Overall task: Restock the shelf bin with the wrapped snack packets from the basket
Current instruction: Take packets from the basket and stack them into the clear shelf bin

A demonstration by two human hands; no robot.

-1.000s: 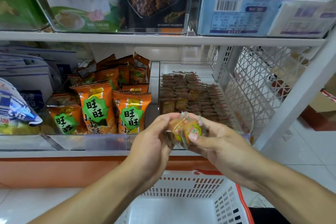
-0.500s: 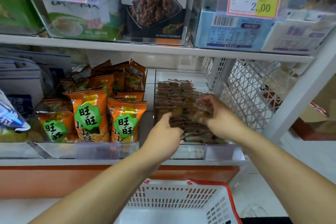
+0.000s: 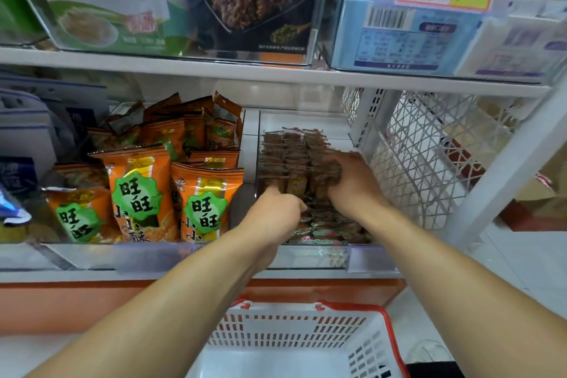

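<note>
Your right hand (image 3: 352, 181) has pushed deeper into the shelf bin (image 3: 368, 258), fingers curled around wrapped snack packets (image 3: 291, 163); your left hand (image 3: 273, 215) touches the stacked rows beside it, fingertips hidden.

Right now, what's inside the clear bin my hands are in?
The clear bin holds rows of small wrapped snack packets, upright at the back, flatter in front. The left hand and right hand cover the middle rows; the bin's floor is hidden.
</note>
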